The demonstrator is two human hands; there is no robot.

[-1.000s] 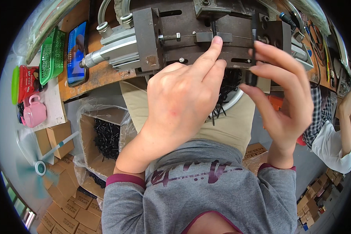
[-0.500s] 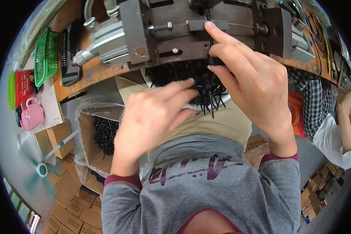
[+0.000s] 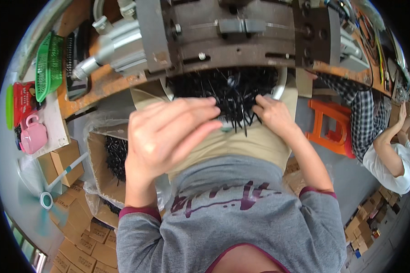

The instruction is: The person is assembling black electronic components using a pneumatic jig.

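Observation:
A heap of thin black rod-like parts lies in a pale-rimmed container on my lap, right under the machine's edge. My left hand hovers at the heap's near left side, fingers stretched out and thumb apart, with nothing visible between them. At the heap's right edge, my right hand has its fingers curled and closed among the parts; what they pinch is hidden. Above the heap stands a dark metal machine with a small grey slotted block on a thin rod. No hand touches that block.
To the left, an open lined carton holds more black parts. A green basket, a pink cup and a fan stand farther left. An orange stool and another person's arm are at the right.
My right hand has left the grey block on the machine and come down to the heap's right edge. The black rod at the block is gone from there. My left hand has shifted slightly left.

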